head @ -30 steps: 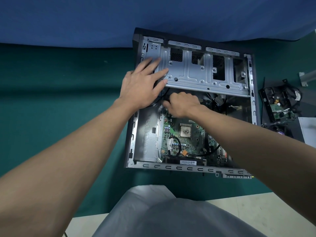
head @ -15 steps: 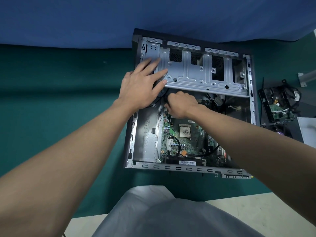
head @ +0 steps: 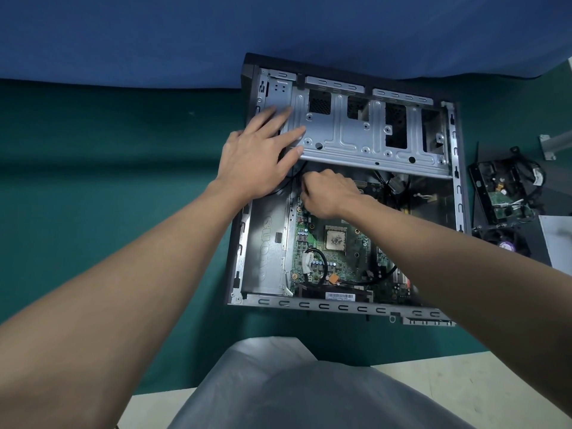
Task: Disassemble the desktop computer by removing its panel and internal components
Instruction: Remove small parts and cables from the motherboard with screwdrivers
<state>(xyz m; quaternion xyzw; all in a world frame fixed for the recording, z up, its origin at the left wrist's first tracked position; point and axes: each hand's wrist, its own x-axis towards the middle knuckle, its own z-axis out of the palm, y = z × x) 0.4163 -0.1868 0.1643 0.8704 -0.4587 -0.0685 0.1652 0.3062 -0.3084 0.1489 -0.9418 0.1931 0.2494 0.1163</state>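
Fingers [head: 289, 136] of left hand [head: 257, 162] straight, pressing flat | computer [head: 340, 307] open, centre-right | drive cage [head: 371, 140], upper centre, under left hand | board [head: 340, 261] below | right hand [head: 328, 193] curled at board's upper-left corner, grasp hidden | step: likely unplugging | next: steady straight pull

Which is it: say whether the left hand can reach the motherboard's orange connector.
Probably yes: the orange connector lies uncovered on the motherboard; the left hand, flat on the drive cage, holds nothing.
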